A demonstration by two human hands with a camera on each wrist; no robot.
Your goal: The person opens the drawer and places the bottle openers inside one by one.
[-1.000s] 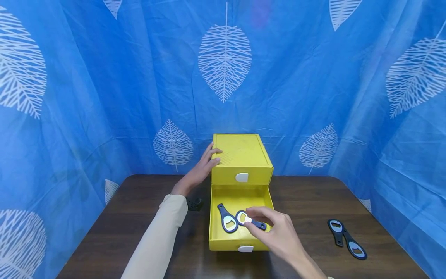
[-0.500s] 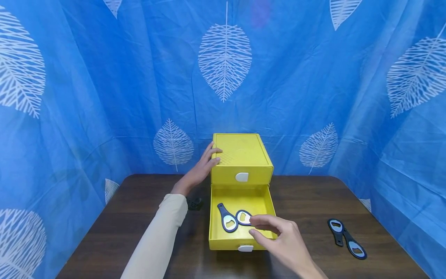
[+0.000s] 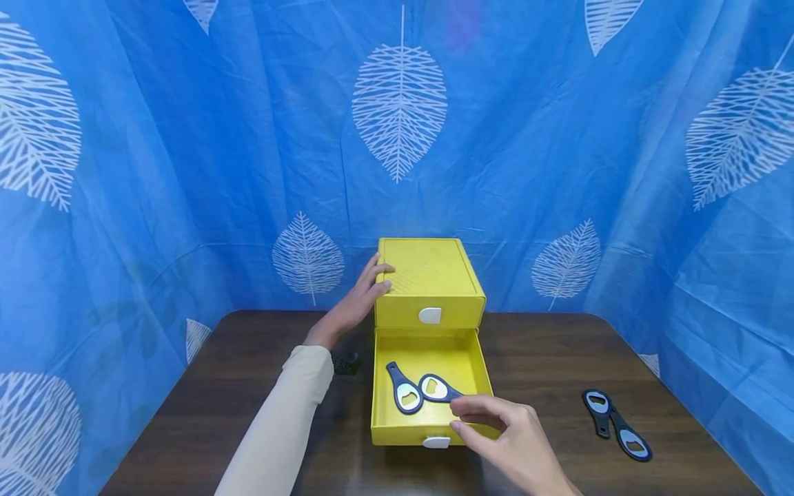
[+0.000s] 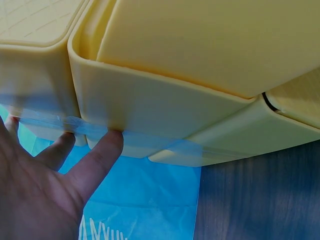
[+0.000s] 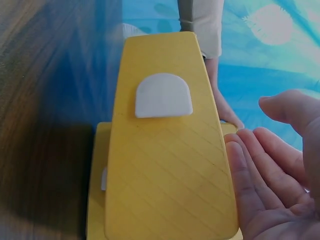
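A yellow two-tier drawer unit (image 3: 428,269) stands on the table, its lower drawer (image 3: 384,434) pulled out. Two dark bottle openers lie in that drawer: a left opener (image 3: 406,394) slanting, and a right opener (image 3: 432,388) whose handle end is hidden behind my right fingers. My left hand (image 3: 356,300) rests its spread fingers against the unit's upper left side; in the left wrist view, the fingertips (image 4: 116,136) touch the yellow wall. Over the drawer's front right corner is my right hand (image 3: 511,437), thumb and fingers apart, holding nothing.
Two more bottle openers (image 3: 598,410) lie overlapping on the dark wooden table (image 3: 540,358) to the right. White pull tabs mark the upper drawer (image 3: 459,313) and lower drawer fronts. A blue leaf-print curtain (image 3: 515,172) hangs behind and at both sides.
My right hand has let go of the right bottle opener and drawn back toward the drawer's front right corner. The left hand and both openers in the drawer have stayed in place.
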